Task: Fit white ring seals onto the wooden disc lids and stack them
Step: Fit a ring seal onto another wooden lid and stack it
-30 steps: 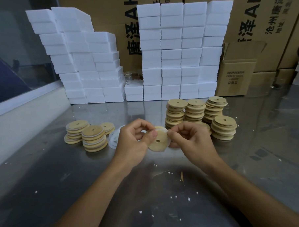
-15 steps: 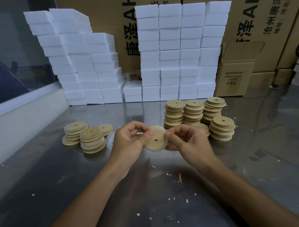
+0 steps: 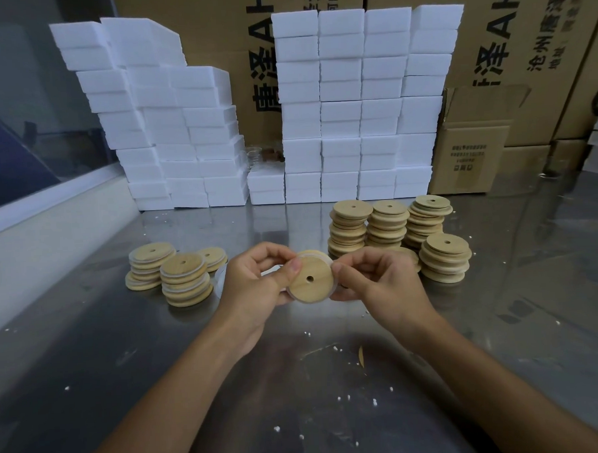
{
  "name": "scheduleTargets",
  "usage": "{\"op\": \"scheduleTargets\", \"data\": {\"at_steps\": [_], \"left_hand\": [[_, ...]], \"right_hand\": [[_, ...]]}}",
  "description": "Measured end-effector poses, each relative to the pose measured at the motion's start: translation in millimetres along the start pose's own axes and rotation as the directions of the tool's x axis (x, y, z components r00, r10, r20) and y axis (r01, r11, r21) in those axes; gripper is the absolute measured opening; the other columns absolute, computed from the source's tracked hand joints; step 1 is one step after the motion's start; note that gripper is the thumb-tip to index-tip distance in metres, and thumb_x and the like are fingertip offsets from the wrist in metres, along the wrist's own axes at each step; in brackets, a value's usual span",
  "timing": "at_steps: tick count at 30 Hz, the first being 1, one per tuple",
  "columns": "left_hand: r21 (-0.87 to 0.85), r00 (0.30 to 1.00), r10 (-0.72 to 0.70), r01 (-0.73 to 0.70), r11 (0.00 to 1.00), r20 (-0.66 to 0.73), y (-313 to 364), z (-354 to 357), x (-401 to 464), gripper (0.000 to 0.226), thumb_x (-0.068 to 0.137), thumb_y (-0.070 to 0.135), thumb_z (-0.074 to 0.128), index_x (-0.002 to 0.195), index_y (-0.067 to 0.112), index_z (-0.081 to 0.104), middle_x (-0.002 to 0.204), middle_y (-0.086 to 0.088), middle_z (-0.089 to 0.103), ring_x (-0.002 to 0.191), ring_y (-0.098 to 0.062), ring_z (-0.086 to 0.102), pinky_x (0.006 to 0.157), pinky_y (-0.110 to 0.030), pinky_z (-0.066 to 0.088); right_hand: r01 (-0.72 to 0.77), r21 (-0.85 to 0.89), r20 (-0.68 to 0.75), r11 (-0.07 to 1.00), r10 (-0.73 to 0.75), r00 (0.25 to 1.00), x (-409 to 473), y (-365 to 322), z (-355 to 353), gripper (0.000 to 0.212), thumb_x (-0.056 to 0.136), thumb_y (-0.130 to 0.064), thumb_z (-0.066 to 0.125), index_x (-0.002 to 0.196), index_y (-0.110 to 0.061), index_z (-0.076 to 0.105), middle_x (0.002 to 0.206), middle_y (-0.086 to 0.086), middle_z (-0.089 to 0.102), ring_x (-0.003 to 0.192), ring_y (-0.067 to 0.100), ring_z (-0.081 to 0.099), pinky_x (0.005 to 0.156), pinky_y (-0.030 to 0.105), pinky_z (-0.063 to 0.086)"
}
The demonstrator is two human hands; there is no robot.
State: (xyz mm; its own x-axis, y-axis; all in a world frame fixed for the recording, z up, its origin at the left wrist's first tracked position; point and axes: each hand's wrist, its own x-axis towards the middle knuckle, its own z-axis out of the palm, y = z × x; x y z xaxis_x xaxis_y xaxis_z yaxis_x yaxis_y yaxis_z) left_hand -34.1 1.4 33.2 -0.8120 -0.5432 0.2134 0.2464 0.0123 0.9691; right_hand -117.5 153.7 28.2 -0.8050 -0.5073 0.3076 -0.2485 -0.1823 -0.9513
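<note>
Centrally, above the steel table [image 3: 90, 355], left hand [image 3: 255, 283] and right hand [image 3: 378, 277] raised together, forearms angled in from the lower corners. Left fingers curled, thumb pressed on the face of the wooden disc lid [image 3: 310, 281]; right thumb and fingertips pinching its opposite edge. Lid tilted toward the camera, centre hole showing, white ring seal [image 3: 321, 256] visible along its upper rim. Left of the hands, short stacks of sealed lids [image 3: 185, 279]; right and behind, taller stacks of bare lids [image 3: 386, 224], one partly hidden by the right hand. Loose white rings [image 3: 220, 277] just beside the left wrist. Farther back, white foam blocks [image 3: 340, 104] against cardboard cartons [image 3: 472, 150]. White crumbs scattered nearby.
</note>
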Motion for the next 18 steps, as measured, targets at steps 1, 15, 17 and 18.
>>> {"op": "scheduleTargets", "data": {"at_steps": [1, 15, 17, 18], "left_hand": [[-0.005, 1.0, -0.002, 0.002, 1.0, -0.002, 0.1, -0.1, 0.3, 0.014, 0.085, 0.0, 0.067, 0.077, 0.012, 0.065, 0.083, -0.004, 0.073, 0.078, -0.02, 0.069, 0.074, -0.048, 0.058], [-0.037, 0.992, -0.123, 0.123, 0.992, 0.017, -0.2, -5.7, 3.6, 0.01, 0.088, 0.006, 0.067, 0.079, 0.008, 0.064, 0.095, -0.019, 0.072, 0.09, -0.029, 0.069, 0.074, -0.048, 0.06], [0.023, 0.991, -0.128, 0.127, 0.992, 0.042, 1.1, -8.7, 3.5, 0.01, 0.088, 0.007, 0.067, 0.078, 0.007, 0.068, 0.093, -0.022, 0.068, 0.085, -0.029, 0.067, 0.067, -0.043, 0.06], [0.05, 0.99, -0.13, 0.127, 0.991, 0.057, 1.7, -9.6, 3.4, 0.012, 0.089, 0.007, 0.066, 0.077, 0.007, 0.069, 0.088, -0.021, 0.065, 0.078, -0.026, 0.065, 0.063, -0.039, 0.059]], "right_hand": [[0.002, 0.006, -0.002, 1.0, -0.002, 1.0, 0.0, -0.2, -0.1, 0.009, 0.089, 0.001, 0.067, 0.088, 0.009, 0.069, 0.078, 0.014, 0.074, 0.073, 0.018, 0.071, 0.067, 0.033, 0.062], [0.033, -0.026, -0.019, 0.999, -0.034, 0.999, -1.1, 3.4, 2.8, 0.008, 0.093, -0.001, 0.062, 0.085, -0.001, 0.066, 0.075, 0.005, 0.07, 0.07, 0.013, 0.067, 0.061, 0.025, 0.058], [0.083, -0.084, -0.036, 0.993, -0.086, 0.996, -1.7, 3.7, 2.4, 0.01, 0.094, -0.004, 0.06, 0.086, -0.006, 0.065, 0.077, 0.004, 0.068, 0.071, 0.013, 0.065, 0.061, 0.027, 0.058], [0.105, -0.108, -0.04, 0.989, -0.11, 0.993, -2.2, 3.8, 2.6, 0.01, 0.095, -0.006, 0.06, 0.087, -0.008, 0.064, 0.078, 0.004, 0.068, 0.071, 0.012, 0.064, 0.06, 0.028, 0.059]]}}
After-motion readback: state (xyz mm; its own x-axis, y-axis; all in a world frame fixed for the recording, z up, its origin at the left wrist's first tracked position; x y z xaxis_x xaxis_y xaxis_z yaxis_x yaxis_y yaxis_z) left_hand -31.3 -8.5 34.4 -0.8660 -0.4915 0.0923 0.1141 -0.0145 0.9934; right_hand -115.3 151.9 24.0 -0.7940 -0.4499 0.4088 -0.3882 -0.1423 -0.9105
